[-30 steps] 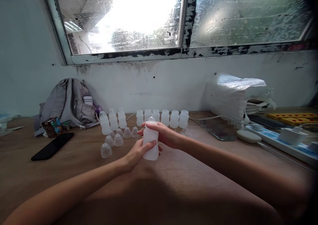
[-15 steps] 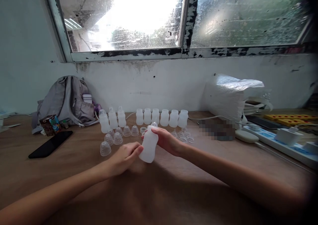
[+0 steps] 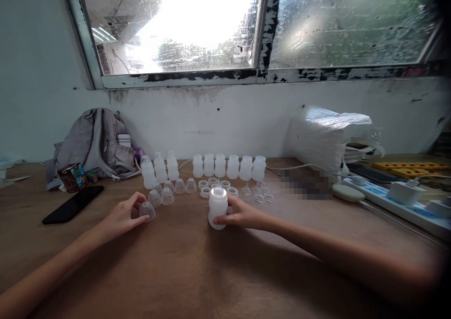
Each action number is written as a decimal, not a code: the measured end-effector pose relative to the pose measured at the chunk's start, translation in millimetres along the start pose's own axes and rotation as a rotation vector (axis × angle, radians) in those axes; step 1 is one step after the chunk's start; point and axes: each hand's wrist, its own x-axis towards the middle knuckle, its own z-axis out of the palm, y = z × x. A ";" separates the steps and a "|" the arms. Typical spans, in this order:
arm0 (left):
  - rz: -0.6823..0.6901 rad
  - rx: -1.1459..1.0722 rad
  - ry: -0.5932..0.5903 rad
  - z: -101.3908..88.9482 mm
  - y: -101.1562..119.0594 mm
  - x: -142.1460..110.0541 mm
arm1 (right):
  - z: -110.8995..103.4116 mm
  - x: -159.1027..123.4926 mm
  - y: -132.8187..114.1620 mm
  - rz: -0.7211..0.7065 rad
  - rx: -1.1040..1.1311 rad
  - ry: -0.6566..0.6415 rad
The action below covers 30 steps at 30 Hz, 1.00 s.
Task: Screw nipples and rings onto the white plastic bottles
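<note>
A frosted white baby bottle (image 3: 217, 211) with a clear nipple and ring on top stands upright on the table, my right hand (image 3: 239, 212) wrapped round its right side. Over to the left, my left hand (image 3: 127, 214) has its thumb and fingers round a clear dome cap (image 3: 147, 211), the nearest one of a group. Behind it sit several more clear caps (image 3: 167, 196). White screw rings (image 3: 232, 192) lie just behind the bottle, and clear nipples (image 3: 259, 198) rest to their right.
Along the wall stands a row of open bottles (image 3: 233, 167), with three capped bottles (image 3: 160, 168) left of them. A phone (image 3: 73, 205), a small box (image 3: 72, 177) and a grey backpack (image 3: 93, 140) are at left. A power strip (image 3: 398, 206) and white bag (image 3: 317, 136) are at right.
The bottle has gone from tilted in both hands to upright on the table. My left hand has left it and moved left to the cap; my right hand has slid lower on the bottle.
</note>
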 end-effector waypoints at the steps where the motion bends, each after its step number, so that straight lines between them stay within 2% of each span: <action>1: -0.016 -0.040 0.001 3.2 3.2 0.6 | 2.8 -0.3 2.2 0.004 0.010 0.012; 5: -0.016 -0.370 -0.052 16.1 28.2 3.8 | 8.0 -1.9 7.1 -0.020 -0.008 0.117; 9: -0.048 -0.634 -0.078 33.1 57.4 8.1 | 1.7 -5.6 3.8 -0.064 -0.252 0.146; 12: -0.065 -0.749 -0.120 51.5 69.3 13.8 | -5.3 -10.2 5.2 -0.101 -0.348 0.183; 16: -0.038 -0.726 -0.159 77.4 74.3 22.6 | -12.1 -15.9 16.0 -0.119 -0.407 0.250; 20: -0.027 -0.694 -0.183 94.4 77.0 26.2 | -14.0 -17.4 22.5 -0.146 -0.419 0.275; 24: -0.041 -0.706 -0.208 100.0 76.2 23.8 | -11.0 -16.7 21.8 -0.155 -0.416 0.297; 30: -0.031 -0.718 -0.221 96.8 76.7 18.5 | -7.5 -18.6 17.9 -0.157 -0.431 0.275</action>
